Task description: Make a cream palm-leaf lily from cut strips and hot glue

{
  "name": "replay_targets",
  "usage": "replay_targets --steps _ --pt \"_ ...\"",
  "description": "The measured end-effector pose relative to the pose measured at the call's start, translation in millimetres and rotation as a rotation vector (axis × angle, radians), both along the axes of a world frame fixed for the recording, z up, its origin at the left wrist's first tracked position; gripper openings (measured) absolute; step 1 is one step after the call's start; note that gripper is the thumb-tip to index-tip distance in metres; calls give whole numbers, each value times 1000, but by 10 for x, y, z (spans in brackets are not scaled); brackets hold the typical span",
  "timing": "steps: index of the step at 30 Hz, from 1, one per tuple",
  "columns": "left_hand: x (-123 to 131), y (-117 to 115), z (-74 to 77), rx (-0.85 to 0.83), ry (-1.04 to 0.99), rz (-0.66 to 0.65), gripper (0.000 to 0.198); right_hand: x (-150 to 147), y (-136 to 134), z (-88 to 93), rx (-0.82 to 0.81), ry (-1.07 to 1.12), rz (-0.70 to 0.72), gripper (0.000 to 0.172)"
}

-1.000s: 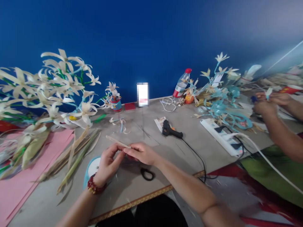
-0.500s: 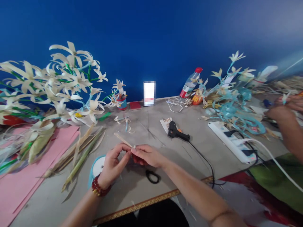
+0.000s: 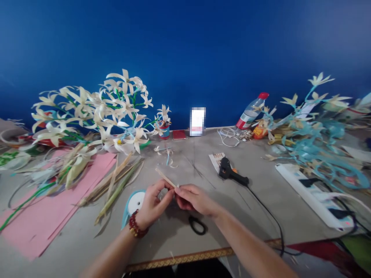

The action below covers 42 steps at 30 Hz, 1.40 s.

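My left hand (image 3: 156,202), with a red bead bracelet at the wrist, pinches a narrow pale strip (image 3: 166,177) that looks like dried husk. It slants up and left from the fingers. The fingertips of my right hand (image 3: 195,199) close on the same strip at its lower end, meeting the left fingertips. Just below my right hand shows a black loop (image 3: 198,225), like a scissors handle; its other part is hidden. A roll of light blue tape (image 3: 136,201) with a white core lies beside my left wrist.
A black glue gun (image 3: 233,172) lies right of my hands, its cord running to the front edge. Farther right is a white power strip (image 3: 310,197). Husk leaves (image 3: 116,193) and pink paper (image 3: 58,216) lie left. White husk flowers (image 3: 116,104) and a bottle (image 3: 251,112) stand behind.
The whole view has shifted, so the table's things appear farther right and lower. Both hands keep their pinch on the strip. The other person's arm at right has left the view.
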<state>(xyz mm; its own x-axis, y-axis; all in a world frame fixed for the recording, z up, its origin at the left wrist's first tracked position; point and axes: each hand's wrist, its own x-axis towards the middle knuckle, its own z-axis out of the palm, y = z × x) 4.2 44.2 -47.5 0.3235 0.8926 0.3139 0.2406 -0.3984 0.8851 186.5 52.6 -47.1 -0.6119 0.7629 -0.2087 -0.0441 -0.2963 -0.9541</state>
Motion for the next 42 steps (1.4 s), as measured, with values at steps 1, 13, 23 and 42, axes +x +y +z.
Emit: replay_targets --steps 1,13,23,42 --pt "1 -3 16 24 -3 -16 12 3 0 1 -43 40 24 54" --pt "3 20 35 134 -74 -5 9 224 74 19 -187 538 79 51" --pt "13 19 22 58 -77 18 11 -38 -11 36 99 -25 -328 34" --pt "50 18 -9 -508 -328 -117 25 -10 -6 78 125 -42 -152 14"
